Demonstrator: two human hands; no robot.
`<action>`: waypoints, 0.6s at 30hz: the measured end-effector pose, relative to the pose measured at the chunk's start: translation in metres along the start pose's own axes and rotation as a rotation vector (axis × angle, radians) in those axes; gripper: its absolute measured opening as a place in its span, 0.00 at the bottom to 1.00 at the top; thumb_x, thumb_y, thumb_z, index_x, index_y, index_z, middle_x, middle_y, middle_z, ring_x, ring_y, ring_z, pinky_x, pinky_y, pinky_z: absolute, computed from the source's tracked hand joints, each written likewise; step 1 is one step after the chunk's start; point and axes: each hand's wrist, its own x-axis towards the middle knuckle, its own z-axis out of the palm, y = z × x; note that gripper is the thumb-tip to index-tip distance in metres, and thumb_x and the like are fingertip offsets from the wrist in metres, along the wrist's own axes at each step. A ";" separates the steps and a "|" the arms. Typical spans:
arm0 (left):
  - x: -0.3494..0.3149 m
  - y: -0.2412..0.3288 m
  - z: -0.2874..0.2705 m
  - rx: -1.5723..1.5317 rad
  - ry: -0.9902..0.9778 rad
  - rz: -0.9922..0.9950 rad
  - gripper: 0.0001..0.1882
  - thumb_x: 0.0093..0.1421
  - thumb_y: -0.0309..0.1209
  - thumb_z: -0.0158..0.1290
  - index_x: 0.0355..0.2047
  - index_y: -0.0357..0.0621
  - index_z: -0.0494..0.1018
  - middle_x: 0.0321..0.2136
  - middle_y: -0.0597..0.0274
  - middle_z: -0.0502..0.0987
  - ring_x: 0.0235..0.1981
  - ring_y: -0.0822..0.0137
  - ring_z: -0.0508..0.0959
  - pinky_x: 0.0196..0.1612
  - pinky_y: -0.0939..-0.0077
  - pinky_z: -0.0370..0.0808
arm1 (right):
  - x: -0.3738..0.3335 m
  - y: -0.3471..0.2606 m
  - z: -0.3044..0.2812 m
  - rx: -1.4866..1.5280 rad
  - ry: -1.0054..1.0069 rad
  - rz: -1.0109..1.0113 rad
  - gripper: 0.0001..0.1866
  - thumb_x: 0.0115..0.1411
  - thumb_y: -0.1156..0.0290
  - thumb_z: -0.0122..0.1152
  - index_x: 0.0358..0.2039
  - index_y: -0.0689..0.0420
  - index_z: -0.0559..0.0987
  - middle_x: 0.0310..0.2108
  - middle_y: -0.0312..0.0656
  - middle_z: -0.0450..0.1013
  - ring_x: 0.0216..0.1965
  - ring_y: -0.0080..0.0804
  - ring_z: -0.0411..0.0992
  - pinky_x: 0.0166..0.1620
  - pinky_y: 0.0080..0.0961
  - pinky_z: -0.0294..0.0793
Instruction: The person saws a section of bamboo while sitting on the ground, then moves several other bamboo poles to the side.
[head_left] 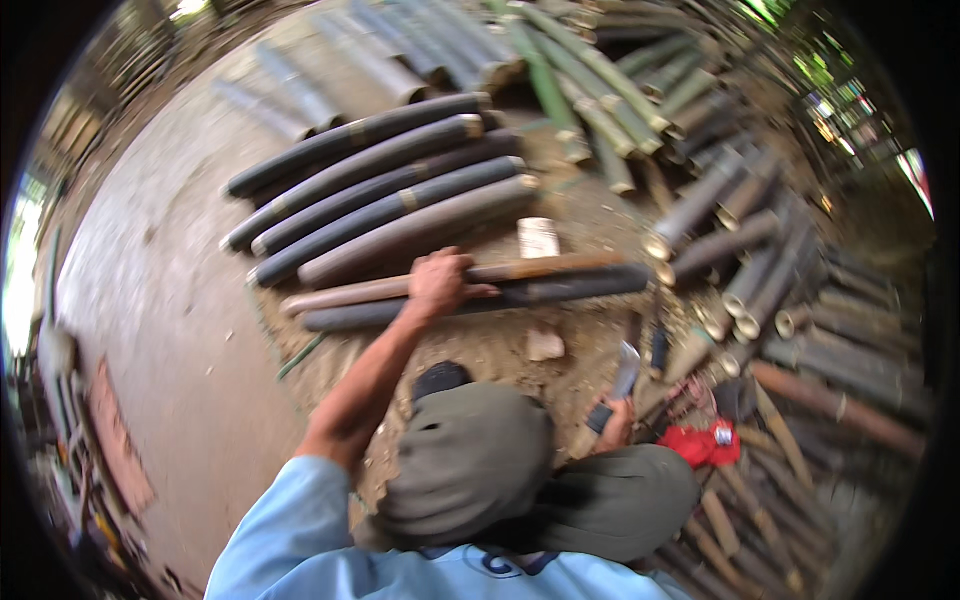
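My left hand [440, 285] is closed over a thin brown bamboo pole [365, 292], which lies crosswise in front of my knees. Right beside it, on the near side, is a darker bamboo pole [355, 316]. Low by my right knee, my right hand [617, 422] grips a knife with a black handle [600, 417]; its broad metal blade [627, 368] points up and away from me. My right fingers are partly hidden by the handle and knee. Beyond the left hand, several thick dark bamboo poles [420, 213] lie side by side.
Further bamboo lies beyond and to the right, including green poles [590, 85] and cut tubes [770, 280]. A pale block [539, 238] and a pinkish block [545, 346] sit near the poles. A dark-handled tool [658, 347] and red cloth [705, 443] are at right.
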 end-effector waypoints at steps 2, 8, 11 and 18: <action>0.000 0.001 -0.007 -0.022 -0.051 -0.052 0.38 0.45 0.69 0.63 0.41 0.50 0.83 0.41 0.56 0.80 0.50 0.55 0.78 0.49 0.54 0.72 | -0.027 -0.084 0.058 0.071 -0.052 -0.010 0.12 0.67 0.65 0.50 0.45 0.58 0.74 0.28 0.38 0.71 0.24 0.29 0.73 0.25 0.29 0.76; 0.010 0.027 0.000 -0.077 -0.131 -0.044 0.36 0.51 0.66 0.62 0.45 0.48 0.82 0.42 0.58 0.78 0.50 0.56 0.77 0.50 0.54 0.69 | 0.020 -0.118 0.062 -0.616 -0.051 -0.455 0.12 0.71 0.69 0.47 0.47 0.63 0.73 0.25 0.43 0.75 0.25 0.33 0.76 0.29 0.33 0.75; 0.003 0.030 0.009 -0.058 -0.068 -0.013 0.33 0.53 0.62 0.63 0.45 0.46 0.82 0.42 0.59 0.78 0.49 0.56 0.78 0.51 0.54 0.69 | 0.039 -0.131 0.068 -0.936 -0.008 -0.562 0.14 0.72 0.67 0.49 0.47 0.66 0.73 0.22 0.50 0.75 0.26 0.48 0.77 0.32 0.42 0.75; 0.004 0.037 0.003 -0.189 -0.133 -0.147 0.32 0.52 0.56 0.65 0.48 0.44 0.81 0.43 0.57 0.81 0.47 0.55 0.80 0.53 0.56 0.67 | 0.045 -0.151 0.069 -0.982 -0.072 -0.554 0.13 0.71 0.66 0.50 0.39 0.65 0.74 0.25 0.61 0.74 0.31 0.63 0.75 0.35 0.52 0.72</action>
